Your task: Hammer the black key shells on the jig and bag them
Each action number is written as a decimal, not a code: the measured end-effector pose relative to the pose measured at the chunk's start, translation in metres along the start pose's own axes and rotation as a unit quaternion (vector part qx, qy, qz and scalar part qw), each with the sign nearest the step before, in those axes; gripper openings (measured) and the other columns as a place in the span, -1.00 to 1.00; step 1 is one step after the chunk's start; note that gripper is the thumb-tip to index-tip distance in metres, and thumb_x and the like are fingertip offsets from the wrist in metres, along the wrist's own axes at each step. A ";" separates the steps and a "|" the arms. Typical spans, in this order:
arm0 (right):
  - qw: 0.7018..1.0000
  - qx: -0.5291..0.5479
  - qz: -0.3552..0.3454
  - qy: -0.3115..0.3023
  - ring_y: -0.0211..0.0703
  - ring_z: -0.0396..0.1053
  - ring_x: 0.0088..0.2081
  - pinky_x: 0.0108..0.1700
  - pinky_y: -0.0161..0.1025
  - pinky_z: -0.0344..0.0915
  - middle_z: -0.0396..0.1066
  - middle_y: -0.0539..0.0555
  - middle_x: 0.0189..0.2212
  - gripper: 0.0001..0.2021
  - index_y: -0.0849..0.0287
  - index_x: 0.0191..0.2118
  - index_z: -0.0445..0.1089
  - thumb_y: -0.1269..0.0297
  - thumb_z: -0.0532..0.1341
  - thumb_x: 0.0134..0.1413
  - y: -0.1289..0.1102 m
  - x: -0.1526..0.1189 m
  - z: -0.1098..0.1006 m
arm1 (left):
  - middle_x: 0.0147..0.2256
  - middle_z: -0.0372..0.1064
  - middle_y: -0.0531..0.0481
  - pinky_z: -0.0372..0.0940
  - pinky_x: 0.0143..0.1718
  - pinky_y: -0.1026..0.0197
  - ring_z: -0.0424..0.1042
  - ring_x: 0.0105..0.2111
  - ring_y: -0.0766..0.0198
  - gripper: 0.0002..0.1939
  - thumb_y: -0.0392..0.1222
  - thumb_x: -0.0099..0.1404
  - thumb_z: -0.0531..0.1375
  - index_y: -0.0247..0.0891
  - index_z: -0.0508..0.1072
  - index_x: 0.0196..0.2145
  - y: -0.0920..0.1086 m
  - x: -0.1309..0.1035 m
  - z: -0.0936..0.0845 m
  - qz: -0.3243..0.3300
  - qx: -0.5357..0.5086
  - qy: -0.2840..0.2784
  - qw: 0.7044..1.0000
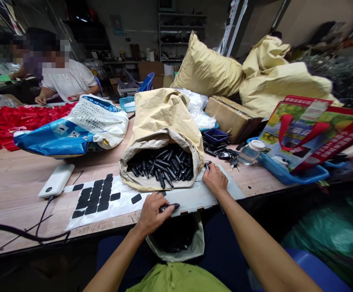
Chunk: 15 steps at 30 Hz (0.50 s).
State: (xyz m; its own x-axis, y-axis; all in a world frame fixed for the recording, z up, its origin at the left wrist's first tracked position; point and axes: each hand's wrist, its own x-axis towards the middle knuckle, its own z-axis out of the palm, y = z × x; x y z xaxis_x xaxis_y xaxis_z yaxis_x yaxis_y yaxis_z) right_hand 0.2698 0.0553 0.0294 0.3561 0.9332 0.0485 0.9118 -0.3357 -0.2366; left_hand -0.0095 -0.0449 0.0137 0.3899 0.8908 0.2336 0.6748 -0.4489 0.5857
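My left hand (150,213) is closed around a black pointed tube (173,207) at the table's front edge. To the right, my right hand (216,179) has its fingers curled at a small piece with a shiny metal end (207,162), mostly hidden by the fingers. Between and beyond the hands, a beige woven sack (161,109) lies with its mouth towards me. Many similar black tubes (167,167) fill its opening. Below the edge, a second open sack (201,239) with a dark inside sits at my lap. Beside my left hand lies a white sheet with black rounded stickers (99,194).
At left are a white power bank (56,181) with a cable, a blue-white bag (73,125) and red parts (27,119). Keys (234,163), a glass jar (251,152), a blue tray (292,173) and a carton (232,113) stand right. Two people sit at back left.
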 end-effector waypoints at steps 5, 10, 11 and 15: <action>1.000 -0.004 0.000 0.001 0.05 0.45 -0.07 -0.10 -0.13 0.27 0.44 0.25 -0.01 -0.67 0.19 0.11 0.34 0.24 0.03 0.34 0.000 0.000 -0.001 | -0.33 0.45 -0.06 0.18 -0.08 -0.03 0.35 -0.21 0.10 -0.80 0.00 0.41 0.20 -0.13 0.54 -0.23 0.025 -0.035 0.012 0.098 0.023 -0.068 0.993; 1.000 0.001 0.001 -0.002 0.05 0.45 -0.08 -0.10 -0.13 0.27 0.44 0.25 -0.02 -0.68 0.19 0.11 0.35 0.24 0.03 0.35 0.001 -0.001 -0.002 | -0.25 0.46 -0.06 0.12 0.04 -0.10 0.35 -0.15 0.07 -0.80 -0.02 0.39 0.24 -0.09 0.52 -0.09 0.031 -0.054 0.022 0.129 0.065 -0.072 0.987; 1.000 0.003 0.001 -0.002 0.05 0.45 -0.08 -0.10 -0.12 0.27 0.43 0.26 -0.02 -0.68 0.20 0.10 0.35 0.24 0.03 0.35 0.001 -0.001 -0.002 | -0.23 0.46 -0.06 0.13 0.03 -0.09 0.35 -0.15 0.07 -0.78 -0.01 0.39 0.23 -0.09 0.51 -0.06 0.031 -0.053 0.020 0.132 0.059 -0.074 0.987; 1.000 0.009 -0.001 -0.001 0.05 0.45 -0.08 -0.10 -0.12 0.27 0.43 0.25 -0.03 -0.69 0.19 0.09 0.35 0.25 0.04 0.34 0.001 0.000 -0.003 | -0.19 0.47 -0.09 0.14 0.02 -0.06 0.35 -0.14 0.07 -0.78 -0.16 0.43 0.15 -0.10 0.51 -0.02 0.020 -0.027 0.001 0.115 0.055 -0.024 0.992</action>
State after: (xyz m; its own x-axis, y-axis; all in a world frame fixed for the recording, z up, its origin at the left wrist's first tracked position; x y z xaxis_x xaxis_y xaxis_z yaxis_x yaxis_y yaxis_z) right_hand 0.2711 0.0541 0.0319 0.3540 0.9340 0.0471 0.9088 -0.3317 -0.2532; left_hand -0.0059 -0.0778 0.0179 0.5685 0.7611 0.3123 0.6281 -0.6467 0.4327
